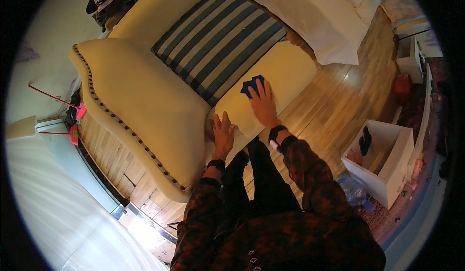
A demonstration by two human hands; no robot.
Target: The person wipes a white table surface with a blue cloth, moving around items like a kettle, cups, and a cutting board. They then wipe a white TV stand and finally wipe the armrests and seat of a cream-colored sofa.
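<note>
My right hand (262, 103) presses a crumpled blue cloth (252, 85) against the cream upholstered front edge of a sofa (287, 62). To its left, my left hand (222, 134) rests with fingers apart on the same cream upholstery, near the corner where the armrest (152, 100) meets the seat; it holds nothing. A striped cushion (221, 42) in blue-grey and beige lies on the seat, just beyond both hands. Dark round studs (120, 120) run along the armrest's curved outer edge.
Wooden flooring (312, 107) surrounds the sofa. A white open drawer (377, 151) with dark items inside stands at the right, beside a clear plastic bag (351, 189). White sheeting (327, 23) hangs at the top. Folded clothes (114, 0) and two red-handled tools (74, 134) are at the left.
</note>
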